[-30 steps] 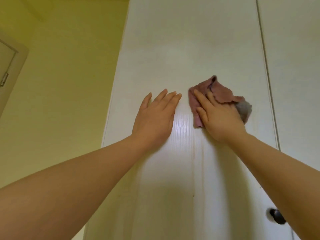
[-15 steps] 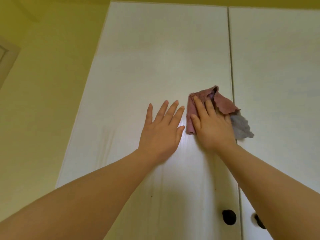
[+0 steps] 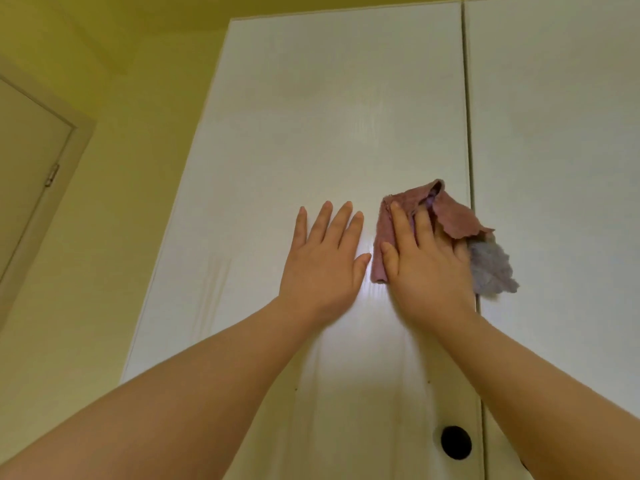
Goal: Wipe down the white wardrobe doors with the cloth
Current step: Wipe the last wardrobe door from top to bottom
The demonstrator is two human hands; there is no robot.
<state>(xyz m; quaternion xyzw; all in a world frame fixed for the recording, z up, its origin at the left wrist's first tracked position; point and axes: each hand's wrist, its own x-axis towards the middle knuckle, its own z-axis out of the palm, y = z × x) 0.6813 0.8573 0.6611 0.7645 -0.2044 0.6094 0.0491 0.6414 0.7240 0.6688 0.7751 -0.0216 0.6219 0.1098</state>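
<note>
Two white wardrobe doors fill the view: the left door (image 3: 332, 116) and the right door (image 3: 561, 133), split by a thin vertical gap. A crumpled pink and grey cloth (image 3: 453, 216) lies against the left door near that gap. My right hand (image 3: 426, 268) presses the cloth flat to the door with straight fingers; a grey corner hangs out to its right. My left hand (image 3: 325, 265) rests flat on the left door just beside it, fingers spread, holding nothing.
A round black knob (image 3: 456, 442) sits low on the left door by the gap. Yellow wall (image 3: 131, 202) runs left of the wardrobe, with a room door and its hinge (image 3: 52, 174) at the far left edge.
The view has shifted so both wardrobe doors and the knob show. My right hand and the cloth have moved toward the gap between the doors. My left hand stays flat beside it.
</note>
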